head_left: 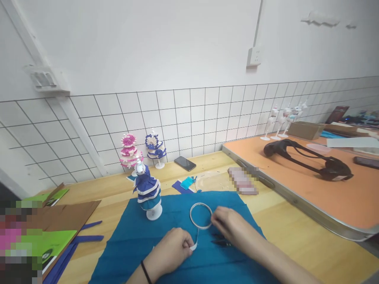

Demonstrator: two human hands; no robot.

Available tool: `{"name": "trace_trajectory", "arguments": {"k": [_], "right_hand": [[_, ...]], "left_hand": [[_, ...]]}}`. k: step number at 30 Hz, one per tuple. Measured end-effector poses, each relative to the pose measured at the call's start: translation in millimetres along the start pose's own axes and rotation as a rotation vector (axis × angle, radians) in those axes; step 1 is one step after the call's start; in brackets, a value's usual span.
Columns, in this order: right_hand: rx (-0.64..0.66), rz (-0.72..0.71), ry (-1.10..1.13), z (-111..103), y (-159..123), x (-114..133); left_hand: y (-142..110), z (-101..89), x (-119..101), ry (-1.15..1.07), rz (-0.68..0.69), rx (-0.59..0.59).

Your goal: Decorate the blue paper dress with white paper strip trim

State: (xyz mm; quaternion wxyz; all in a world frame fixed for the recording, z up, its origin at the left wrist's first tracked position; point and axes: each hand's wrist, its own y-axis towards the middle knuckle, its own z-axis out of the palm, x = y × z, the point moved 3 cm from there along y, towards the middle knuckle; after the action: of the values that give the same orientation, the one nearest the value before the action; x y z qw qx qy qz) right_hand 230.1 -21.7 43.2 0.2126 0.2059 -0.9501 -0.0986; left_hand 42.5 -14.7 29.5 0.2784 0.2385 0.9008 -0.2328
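Knuckles up, the left hand (pixel 174 249) pinches a white strip (pixel 193 247) in its grip. The right hand (pixel 226 221) curls at the white ring (pixel 201 227) on blue cloth (pixel 124 244), its grip unclear. 1 brown box (pixel 304 130) sits rightward, contents hidden.

Teal rectangular cloth (pixel 176 213) is looking matt, creased. Pale yellow wooden desk (pixel 290 221) is showing smooth grain. White ring-shaped roll (pixel 201 227) is looking smooth. Black rectangular phone (pixel 185 163) is showing glossy, glass-like face. White round plastic figure base (pixel 154 212) is looking smooth. Brown flat cardboard (pixel 66 213) is looking matt.
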Motion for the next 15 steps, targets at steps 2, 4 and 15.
{"name": "trace_trajectory", "arguments": {"k": [2, 4, 15], "right_hand": [[-0.032, 0.034, 0.000, -17.2, 22.1, -17.3], [-0.053, 0.072, -0.014, -28.3, 48.9, -37.6], [-0.107, 0.318, -0.106, -32.2, 107.5, -109.3]], "left_hand": [[-0.1, 1.9, 4.5, -0.062, -0.015, -0.018], [-0.4, 3.3, 7.4, -0.089, -0.031, -0.041], [-6.9, 7.8, 16.1, -0.183, -0.021, -0.172]]}}
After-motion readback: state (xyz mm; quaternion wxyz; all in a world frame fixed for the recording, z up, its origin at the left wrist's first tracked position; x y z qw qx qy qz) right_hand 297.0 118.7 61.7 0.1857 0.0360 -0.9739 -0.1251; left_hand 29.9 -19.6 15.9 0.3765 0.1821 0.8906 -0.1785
